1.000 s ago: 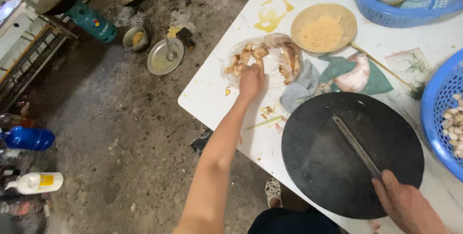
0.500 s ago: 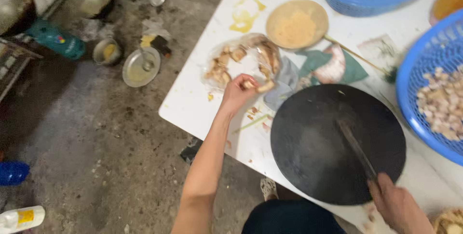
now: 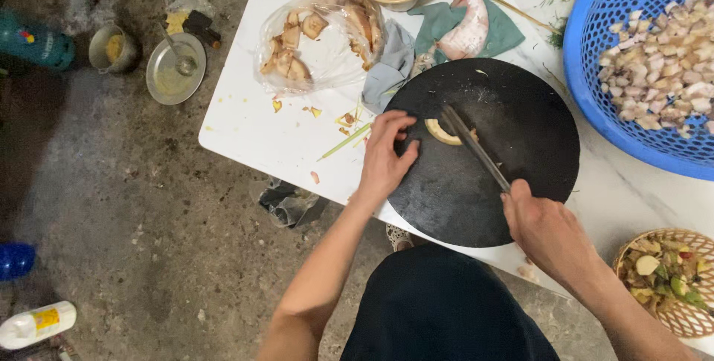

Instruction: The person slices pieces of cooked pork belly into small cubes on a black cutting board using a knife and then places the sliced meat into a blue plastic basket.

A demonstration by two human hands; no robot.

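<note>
The left hand point(image 3: 384, 159) lies spread, fingers flat, empty, on the left rim of the round, matte black board point(image 3: 483, 153), which overhangs the white table point(image 3: 245, 119) edge. A pale curved slice point(image 3: 442, 133) sits left of centre. The right hand point(image 3: 545, 229), closed around the knife point(image 3: 476, 147), angles its blade over the slice.

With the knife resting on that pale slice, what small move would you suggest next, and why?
Probably press the knife down through the pale slice: the blade already lies across it on the black round board, the right hand grips the handle, and the left hand steadies beside it.
</note>
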